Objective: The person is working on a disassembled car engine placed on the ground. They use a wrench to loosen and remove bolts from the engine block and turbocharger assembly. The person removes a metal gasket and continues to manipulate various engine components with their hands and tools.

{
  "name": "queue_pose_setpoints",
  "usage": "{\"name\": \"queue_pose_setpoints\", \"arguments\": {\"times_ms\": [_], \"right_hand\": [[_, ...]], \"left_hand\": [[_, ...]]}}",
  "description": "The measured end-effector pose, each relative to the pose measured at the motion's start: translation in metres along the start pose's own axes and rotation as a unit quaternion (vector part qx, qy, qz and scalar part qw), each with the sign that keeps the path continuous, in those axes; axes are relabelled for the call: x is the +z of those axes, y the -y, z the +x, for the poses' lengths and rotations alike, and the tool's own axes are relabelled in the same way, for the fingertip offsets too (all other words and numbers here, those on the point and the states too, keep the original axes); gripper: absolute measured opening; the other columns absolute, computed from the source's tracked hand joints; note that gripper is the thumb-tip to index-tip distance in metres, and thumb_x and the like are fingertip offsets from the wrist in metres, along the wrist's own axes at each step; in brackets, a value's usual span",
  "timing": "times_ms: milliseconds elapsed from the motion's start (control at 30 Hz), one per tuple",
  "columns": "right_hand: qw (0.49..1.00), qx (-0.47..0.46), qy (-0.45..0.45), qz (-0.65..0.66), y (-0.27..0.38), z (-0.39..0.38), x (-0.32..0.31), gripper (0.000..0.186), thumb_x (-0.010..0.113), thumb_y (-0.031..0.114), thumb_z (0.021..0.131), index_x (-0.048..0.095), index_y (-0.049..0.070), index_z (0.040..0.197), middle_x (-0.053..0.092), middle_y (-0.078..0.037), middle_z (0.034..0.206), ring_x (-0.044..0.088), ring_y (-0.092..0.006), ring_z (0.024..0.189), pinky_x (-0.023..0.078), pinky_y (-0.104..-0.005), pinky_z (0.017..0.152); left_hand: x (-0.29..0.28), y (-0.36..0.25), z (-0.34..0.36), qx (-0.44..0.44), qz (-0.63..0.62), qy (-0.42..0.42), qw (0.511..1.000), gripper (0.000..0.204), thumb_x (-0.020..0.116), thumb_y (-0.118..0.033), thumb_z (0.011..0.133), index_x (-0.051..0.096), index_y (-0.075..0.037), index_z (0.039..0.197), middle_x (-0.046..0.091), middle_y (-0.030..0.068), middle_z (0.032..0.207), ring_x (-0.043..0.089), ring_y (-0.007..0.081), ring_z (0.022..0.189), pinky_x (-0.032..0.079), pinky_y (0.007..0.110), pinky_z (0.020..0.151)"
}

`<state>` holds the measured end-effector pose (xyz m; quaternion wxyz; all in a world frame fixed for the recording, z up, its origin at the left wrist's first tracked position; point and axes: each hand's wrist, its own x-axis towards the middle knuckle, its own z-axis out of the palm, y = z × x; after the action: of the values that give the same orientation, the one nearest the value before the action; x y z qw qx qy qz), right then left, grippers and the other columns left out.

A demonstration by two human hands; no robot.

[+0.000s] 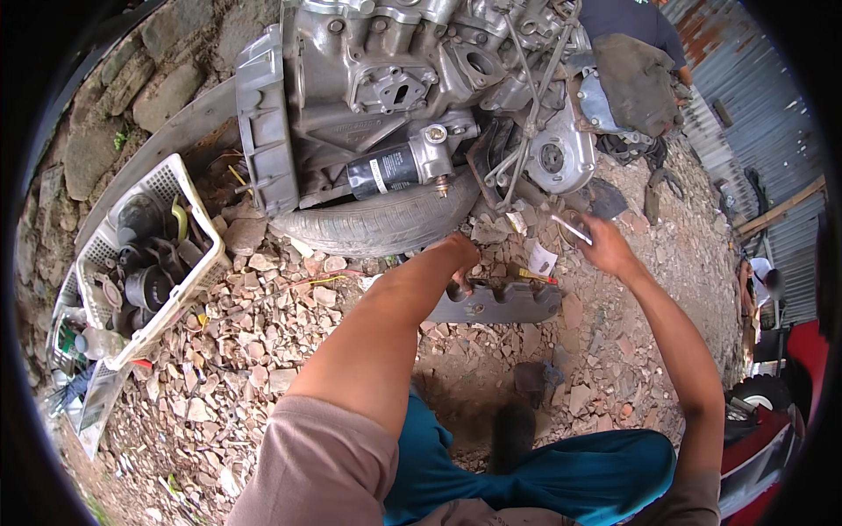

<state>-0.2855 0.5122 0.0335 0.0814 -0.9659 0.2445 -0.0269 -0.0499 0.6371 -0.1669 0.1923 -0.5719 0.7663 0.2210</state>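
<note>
My left hand (460, 260) is closed at the left end of a long grey metal part (504, 305) with rounded notches along its upper edge. My left forearm partly hides that grip. Farther right, my right hand (605, 247) pinches a slim, flat silver tool (572, 230) whose exact kind I cannot make out. The tool points to the upper left, apart from the grey part. Beyond both hands a large metal engine (377, 83) rests against a tyre (377, 223), with a black oil filter (383, 171) on its side.
At the left stands a white plastic basket (189, 188) full of parts. Broken stone (237, 368) covers the ground. A printed paper packet (541, 259) lies between my hands. Beyond the engine a person in dark clothes (640, 22) is partly visible. A red vehicle (802, 368) stands right.
</note>
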Motion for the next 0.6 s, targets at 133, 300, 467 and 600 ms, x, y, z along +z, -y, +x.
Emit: {"name": "queue_pose_setpoints", "arguments": {"times_ms": [133,300,467,600], "right_hand": [[0.995,0.011,-0.021,-0.101,0.051,0.055,-0.044,0.026,0.063,0.018,0.09,0.063,0.007,0.113,0.068,-0.022,0.096,0.065,-0.0443,0.088,0.051,-0.0516,0.076],[0.979,-0.038,-0.132,-0.15,0.084,0.093,-0.041,0.024,0.063,0.026,0.092,0.067,0.009,0.108,0.069,-0.016,0.093,0.067,-0.0385,0.087,0.05,-0.0498,0.074],[0.939,-0.084,-0.261,-0.205,0.082,0.113,-0.021,0.019,0.064,0.024,0.092,0.071,0.013,0.106,0.068,-0.007,0.094,0.065,-0.0259,0.094,0.041,-0.0475,0.086],[0.937,-0.112,-0.264,-0.2,0.079,0.122,-0.021,0.02,0.065,0.016,0.087,0.07,0.008,0.104,0.066,-0.007,0.1,0.062,-0.0267,0.098,0.04,-0.0474,0.085]], "left_hand": [[-0.003,0.003,0.003,-0.015,-0.04,0.047,0.998,0.071,0.074,-0.07,0.071,0.074,-0.01,0.108,0.072,0.0066,0.112,0.067,0.0302,0.106,0.056,0.046,0.09],[0.002,0.011,0.004,-0.019,-0.071,0.024,0.997,0.072,0.076,-0.07,0.068,0.074,-0.009,0.107,0.072,0.007,0.112,0.067,0.0304,0.106,0.056,0.046,0.091],[0.009,0.012,-0.014,0.013,-0.051,-0.031,0.998,0.072,0.072,-0.073,0.07,0.074,-0.008,0.102,0.073,0.0091,0.103,0.068,0.032,0.102,0.054,0.046,0.088],[0.0,0.002,-0.03,0.017,-0.034,-0.029,0.999,0.072,0.066,-0.073,0.074,0.072,-0.008,0.103,0.072,0.0125,0.097,0.068,0.0361,0.098,0.053,0.047,0.086]]}}
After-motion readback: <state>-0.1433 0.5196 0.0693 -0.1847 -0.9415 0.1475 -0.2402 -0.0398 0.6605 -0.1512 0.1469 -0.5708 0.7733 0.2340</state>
